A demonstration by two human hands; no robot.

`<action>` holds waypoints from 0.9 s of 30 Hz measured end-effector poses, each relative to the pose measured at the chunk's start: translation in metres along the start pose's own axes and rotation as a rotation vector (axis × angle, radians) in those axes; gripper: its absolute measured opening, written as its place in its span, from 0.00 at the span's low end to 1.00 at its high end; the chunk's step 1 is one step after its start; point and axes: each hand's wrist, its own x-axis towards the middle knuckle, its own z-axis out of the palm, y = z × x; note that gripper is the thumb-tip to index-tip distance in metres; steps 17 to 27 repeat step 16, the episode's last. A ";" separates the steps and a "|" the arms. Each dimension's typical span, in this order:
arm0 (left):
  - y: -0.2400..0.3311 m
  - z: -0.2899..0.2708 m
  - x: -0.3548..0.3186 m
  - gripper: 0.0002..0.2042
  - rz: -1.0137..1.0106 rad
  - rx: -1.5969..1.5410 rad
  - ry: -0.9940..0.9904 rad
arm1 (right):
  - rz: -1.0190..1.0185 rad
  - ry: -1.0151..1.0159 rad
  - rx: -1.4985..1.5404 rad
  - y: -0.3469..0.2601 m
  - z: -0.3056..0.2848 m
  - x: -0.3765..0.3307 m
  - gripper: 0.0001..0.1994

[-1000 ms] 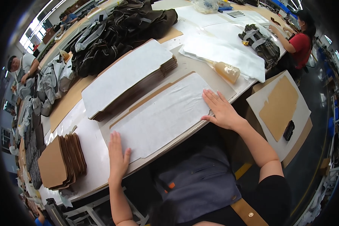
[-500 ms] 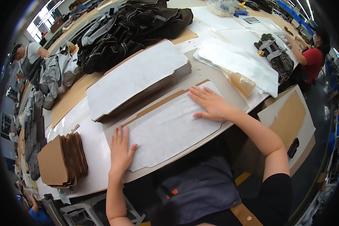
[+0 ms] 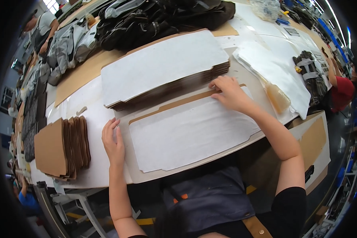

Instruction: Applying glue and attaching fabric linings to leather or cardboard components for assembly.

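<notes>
A white sheet [image 3: 194,131] lies flat on a brown cardboard piece [image 3: 178,102], whose notched far edge sticks out as a brown strip. Off the sheet's left end is my left hand [image 3: 114,143], open, its fingers loosely bent and nothing in them. My right hand [image 3: 232,94] is over the far right part of the sheet, by the brown strip. Its fingers are curled but apart from the thumb, with nothing visible between them; whether the fingertips touch the board cannot be told. Just beyond stands a tall stack of similar white-faced boards [image 3: 166,65].
At the left stands a stack of small brown cardboard pieces [image 3: 51,148]. White sheets [image 3: 273,71] and a yellowish bag-like item [image 3: 277,97] lie right. Dark fabric pieces [image 3: 166,20] are heaped at the back. A person in red [image 3: 343,93] works at the far right.
Both hands have come off the sheet, where they lay flat. The left moved out past its left end; the right went to the far edge and curled its fingers. The view has shifted.
</notes>
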 end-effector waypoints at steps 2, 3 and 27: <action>0.003 -0.001 0.002 0.11 -0.008 -0.010 0.006 | 0.016 -0.043 -0.017 0.001 0.000 0.002 0.13; 0.005 -0.002 0.002 0.11 0.008 -0.001 0.000 | 0.002 -0.027 -0.016 0.002 0.002 0.002 0.13; 0.002 -0.002 -0.001 0.13 0.006 -0.069 -0.018 | -0.040 0.151 0.045 -0.004 -0.005 -0.007 0.09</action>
